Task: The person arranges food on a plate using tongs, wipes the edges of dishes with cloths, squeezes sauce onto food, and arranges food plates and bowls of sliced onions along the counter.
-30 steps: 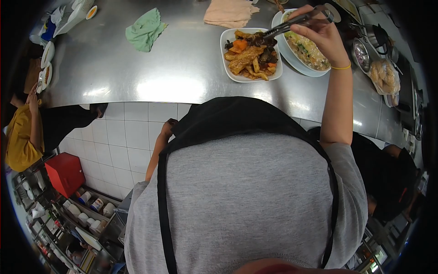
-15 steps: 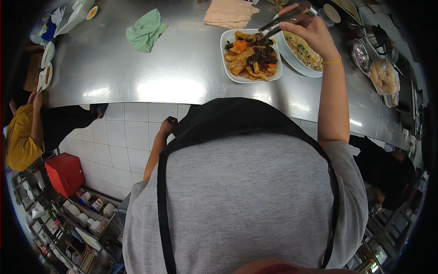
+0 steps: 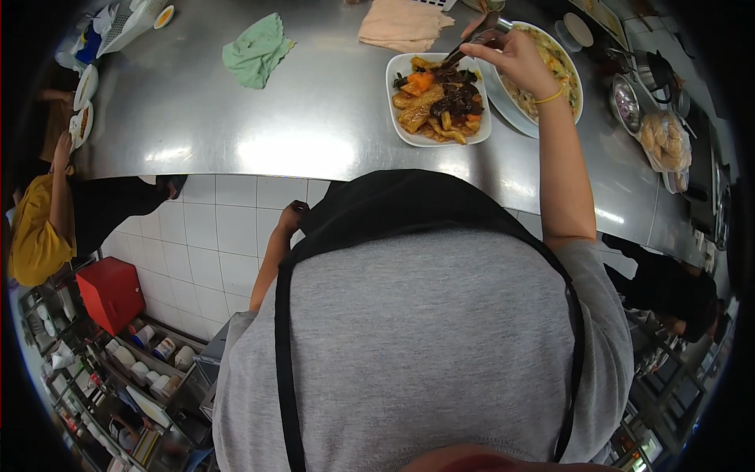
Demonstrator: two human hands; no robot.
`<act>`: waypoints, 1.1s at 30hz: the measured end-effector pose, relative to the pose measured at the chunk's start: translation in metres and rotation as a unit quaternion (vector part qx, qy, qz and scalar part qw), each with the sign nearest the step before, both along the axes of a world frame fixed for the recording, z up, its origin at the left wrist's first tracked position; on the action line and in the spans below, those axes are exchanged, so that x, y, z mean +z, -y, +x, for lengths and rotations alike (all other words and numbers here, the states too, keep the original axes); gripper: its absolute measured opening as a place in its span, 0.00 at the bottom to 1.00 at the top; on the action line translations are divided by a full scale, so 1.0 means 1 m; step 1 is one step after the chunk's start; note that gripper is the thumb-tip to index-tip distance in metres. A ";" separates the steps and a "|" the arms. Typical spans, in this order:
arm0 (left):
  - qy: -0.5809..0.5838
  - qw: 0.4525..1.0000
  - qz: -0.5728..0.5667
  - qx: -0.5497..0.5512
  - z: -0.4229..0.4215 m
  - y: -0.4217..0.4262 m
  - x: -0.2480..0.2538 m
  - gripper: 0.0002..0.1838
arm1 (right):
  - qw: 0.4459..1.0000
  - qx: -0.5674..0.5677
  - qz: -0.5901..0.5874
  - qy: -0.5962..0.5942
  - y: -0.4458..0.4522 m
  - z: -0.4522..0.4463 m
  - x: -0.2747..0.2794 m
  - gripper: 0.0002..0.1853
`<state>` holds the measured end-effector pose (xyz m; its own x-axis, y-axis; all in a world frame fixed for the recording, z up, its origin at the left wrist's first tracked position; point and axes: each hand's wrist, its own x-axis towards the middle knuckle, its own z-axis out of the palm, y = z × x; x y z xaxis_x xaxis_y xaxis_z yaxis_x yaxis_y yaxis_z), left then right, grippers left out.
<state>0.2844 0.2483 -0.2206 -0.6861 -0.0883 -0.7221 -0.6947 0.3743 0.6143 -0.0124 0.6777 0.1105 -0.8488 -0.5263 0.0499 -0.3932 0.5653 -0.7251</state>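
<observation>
My right hand (image 3: 515,55) grips dark tongs (image 3: 474,39), whose tips are in the food at the top of a square white plate. The plate (image 3: 399,130) carries fried pieces, orange carrot and dark fungus (image 3: 458,101). Right of it, partly under my right hand, is an oval white dish (image 3: 580,102) of pale food with green bits, on a larger plate. My left hand (image 3: 296,212) hangs low beside the black apron, below the counter edge; its fingers look curled and are partly hidden.
A green cloth (image 3: 257,52) and a peach cloth (image 3: 403,25) lie on the steel counter (image 3: 173,102). To the right are a metal bowl (image 3: 625,104) and bagged food (image 3: 665,141). A person in yellow (image 3: 43,228) stands left, another in black (image 3: 668,287) right.
My right hand and the tongs have moved left, after lifting off the food and lowering again. The oval dish sits further right and is turned. The person in black has moved away.
</observation>
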 end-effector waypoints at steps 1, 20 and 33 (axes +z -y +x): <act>-0.009 0.999 -0.038 -0.036 -0.006 -0.011 0.025 0.10 | 0.999 0.008 -0.042 0.016 -0.001 0.002 0.005 0.13; 0.037 0.999 -0.028 0.007 0.010 -0.002 -0.013 0.10 | 0.996 0.062 -0.043 0.039 0.032 -0.002 0.017 0.17; -0.019 0.998 -0.028 -0.053 0.009 0.004 -0.026 0.11 | 0.977 0.075 -0.099 0.171 0.035 -0.035 -0.031 0.18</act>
